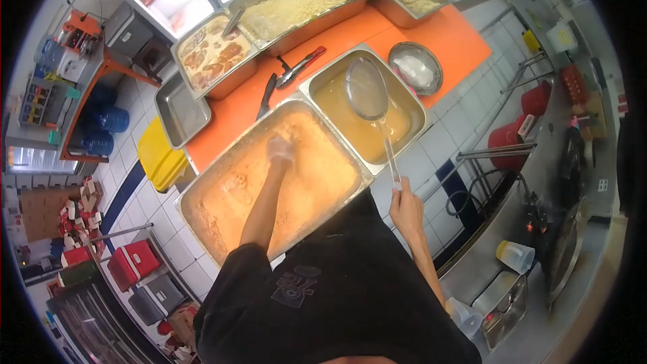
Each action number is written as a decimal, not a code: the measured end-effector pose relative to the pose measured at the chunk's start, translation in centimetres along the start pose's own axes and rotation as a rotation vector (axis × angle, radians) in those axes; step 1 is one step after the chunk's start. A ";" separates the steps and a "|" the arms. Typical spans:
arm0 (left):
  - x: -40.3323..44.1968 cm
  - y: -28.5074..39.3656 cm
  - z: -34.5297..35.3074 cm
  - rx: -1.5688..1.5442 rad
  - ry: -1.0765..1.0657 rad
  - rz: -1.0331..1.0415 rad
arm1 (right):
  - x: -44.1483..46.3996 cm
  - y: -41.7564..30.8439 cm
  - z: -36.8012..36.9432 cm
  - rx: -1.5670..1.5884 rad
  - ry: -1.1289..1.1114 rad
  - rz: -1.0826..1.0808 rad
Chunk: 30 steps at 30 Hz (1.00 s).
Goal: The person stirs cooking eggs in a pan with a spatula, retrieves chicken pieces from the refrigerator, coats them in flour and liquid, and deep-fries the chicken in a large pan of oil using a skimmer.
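Observation:
My left hand [280,151], which seems to wear a thin clear glove, is down in an orange-tinted breading flour [310,168] that fills a large metal tray [192,224]. Its fingers are blurred and partly lost in the flour, so their pose is unclear. A coated lump [236,183] lies in the flour to the left of that hand. My right hand [406,210] is closed round the handle of a mesh strainer [367,89]. The strainer's round head is over a deep metal pan [419,129] of cloudy brownish liquid [330,101].
On the orange table [465,40] are tongs [301,67], a black-handled tool [267,96], a metal bowl [426,61] with white contents, a pan of pieces in creamy liquid [216,54], and a tray of pale crumbs [310,0]. A steel counter with a burner [532,226] stands on the right.

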<state>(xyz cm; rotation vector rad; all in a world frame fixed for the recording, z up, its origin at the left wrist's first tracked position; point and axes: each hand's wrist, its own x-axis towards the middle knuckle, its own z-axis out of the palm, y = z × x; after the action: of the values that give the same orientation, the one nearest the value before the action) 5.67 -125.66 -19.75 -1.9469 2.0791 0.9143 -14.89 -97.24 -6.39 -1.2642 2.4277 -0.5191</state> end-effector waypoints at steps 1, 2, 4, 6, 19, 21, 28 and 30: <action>-1.3 0.0 -0.3 -0.055 0.005 -0.067 | -0.4 -0.4 -0.4 0.077 -0.032 0.033; -2.2 -1.7 1.4 -0.158 0.262 0.121 | -0.9 -0.4 -0.6 0.156 -0.066 0.068; -3.6 -6.0 5.3 -0.028 0.686 0.399 | -1.8 1.0 0.8 0.237 -0.065 0.096; -4.7 -8.1 7.3 0.205 0.857 0.493 | -2.3 1.8 1.5 0.316 -0.060 0.112; -6.1 2.5 -2.6 -0.068 0.367 0.233 | -3.5 1.4 1.0 1.033 -0.337 0.298; -5.5 3.0 -1.6 0.016 0.316 0.273 | -3.5 1.3 0.8 1.037 -0.351 0.275; -6.2 2.4 2.2 0.130 0.220 0.349 | -3.7 1.0 1.2 1.040 -0.368 0.292; -4.8 2.6 1.9 0.082 0.231 0.324 | -3.2 1.2 1.6 1.057 -0.349 0.279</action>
<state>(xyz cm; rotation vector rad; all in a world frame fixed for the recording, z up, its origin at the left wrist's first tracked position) 3.32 -120.63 -18.05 -1.7789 2.5741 0.6656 -13.25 -94.22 -7.87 -0.4852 1.5666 -1.1552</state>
